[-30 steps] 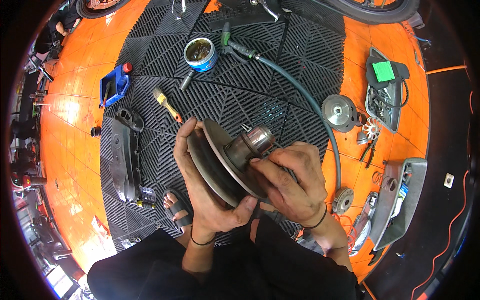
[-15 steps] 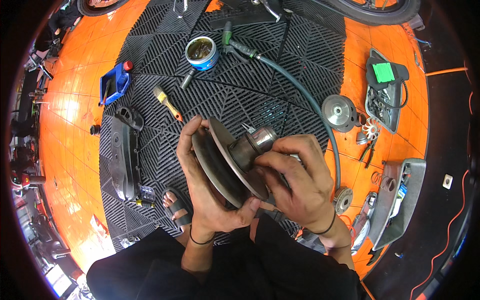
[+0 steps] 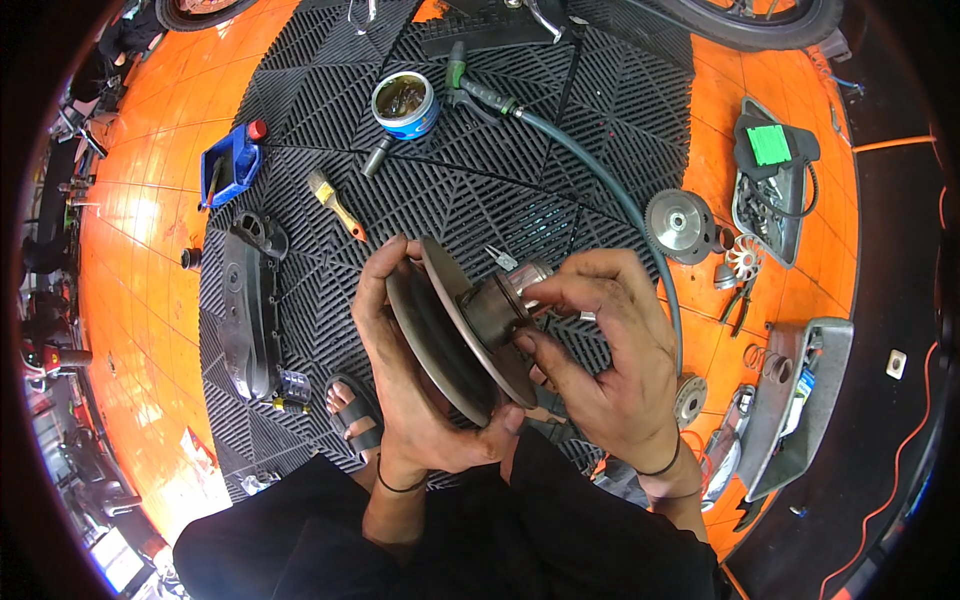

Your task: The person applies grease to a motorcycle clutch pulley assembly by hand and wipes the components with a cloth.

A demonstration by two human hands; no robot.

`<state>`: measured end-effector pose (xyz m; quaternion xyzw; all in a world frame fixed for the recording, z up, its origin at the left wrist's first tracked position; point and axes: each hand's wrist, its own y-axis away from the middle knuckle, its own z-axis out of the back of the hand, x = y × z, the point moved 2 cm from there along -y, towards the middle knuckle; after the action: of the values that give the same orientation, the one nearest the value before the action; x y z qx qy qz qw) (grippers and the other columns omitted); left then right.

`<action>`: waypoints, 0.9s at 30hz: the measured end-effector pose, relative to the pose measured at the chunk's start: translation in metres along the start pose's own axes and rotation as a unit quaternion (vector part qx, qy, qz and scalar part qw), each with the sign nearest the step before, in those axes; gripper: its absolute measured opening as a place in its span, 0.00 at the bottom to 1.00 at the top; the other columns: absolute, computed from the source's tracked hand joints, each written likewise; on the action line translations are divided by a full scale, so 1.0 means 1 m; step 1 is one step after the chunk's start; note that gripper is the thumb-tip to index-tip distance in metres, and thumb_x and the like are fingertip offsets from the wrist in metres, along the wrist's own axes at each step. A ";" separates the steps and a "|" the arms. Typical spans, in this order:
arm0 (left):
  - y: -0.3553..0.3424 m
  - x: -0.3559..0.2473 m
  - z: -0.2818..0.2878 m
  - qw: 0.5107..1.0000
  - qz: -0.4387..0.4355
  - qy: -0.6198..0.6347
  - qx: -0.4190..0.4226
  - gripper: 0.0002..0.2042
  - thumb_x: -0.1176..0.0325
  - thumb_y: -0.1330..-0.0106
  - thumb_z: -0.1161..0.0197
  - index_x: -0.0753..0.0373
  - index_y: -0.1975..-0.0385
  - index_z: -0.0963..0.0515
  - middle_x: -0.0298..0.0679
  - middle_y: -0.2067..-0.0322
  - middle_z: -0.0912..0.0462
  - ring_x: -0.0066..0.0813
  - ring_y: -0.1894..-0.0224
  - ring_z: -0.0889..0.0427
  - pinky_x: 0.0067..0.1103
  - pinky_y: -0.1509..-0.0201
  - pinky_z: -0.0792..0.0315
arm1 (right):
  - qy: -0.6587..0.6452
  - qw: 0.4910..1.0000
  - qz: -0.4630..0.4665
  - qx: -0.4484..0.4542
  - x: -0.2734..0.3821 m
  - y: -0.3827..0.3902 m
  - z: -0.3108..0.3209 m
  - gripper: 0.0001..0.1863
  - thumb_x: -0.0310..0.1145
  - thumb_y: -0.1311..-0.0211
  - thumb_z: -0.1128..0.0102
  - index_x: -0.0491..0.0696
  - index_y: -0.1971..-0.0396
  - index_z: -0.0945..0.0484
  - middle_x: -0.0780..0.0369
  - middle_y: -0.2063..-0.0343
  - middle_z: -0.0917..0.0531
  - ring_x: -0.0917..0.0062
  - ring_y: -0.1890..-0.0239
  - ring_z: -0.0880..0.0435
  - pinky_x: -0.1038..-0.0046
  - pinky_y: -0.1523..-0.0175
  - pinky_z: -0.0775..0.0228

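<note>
A grey metal scooter pulley made of two round discs is tilted in front of me. My left hand is closed around its rim, fingertips over the far edge and thumb at the near lower edge. From the right-hand disc sticks out a dark cylindrical collar, with a shiny metal end beyond it. My right hand is closed on this collar, with thumb below and index finger above; the other fingers are bent. The palm hides part of the pulley's left disc.
On the black ribbed mat lie a paintbrush, an open tub of grease, a hose with spray nozzle and a long black cover. Metal parts, pliers and a grey tray are at the right.
The right hand has shifted slightly right, its fingers loosening a little and changing position on the collar. The left hand and pulley have hardly moved.
</note>
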<state>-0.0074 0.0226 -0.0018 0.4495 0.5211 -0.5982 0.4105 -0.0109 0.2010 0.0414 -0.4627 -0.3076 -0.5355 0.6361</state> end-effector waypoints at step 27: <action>-0.003 -0.012 -0.018 0.973 0.125 0.178 -0.081 0.64 0.56 0.59 0.22 0.67 0.25 0.61 0.48 0.38 0.38 0.40 0.37 0.31 0.33 0.33 0.34 | -0.082 0.978 0.179 -0.065 -0.036 0.008 -0.013 0.23 0.23 0.58 0.19 0.45 0.57 0.15 0.49 0.46 0.20 0.58 0.44 0.18 0.64 0.43 0.21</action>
<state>-0.0053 0.0414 0.0094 0.5753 0.5723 -0.4086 0.4178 -0.0135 0.2032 0.0020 -0.5929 -0.2351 -0.3919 0.6630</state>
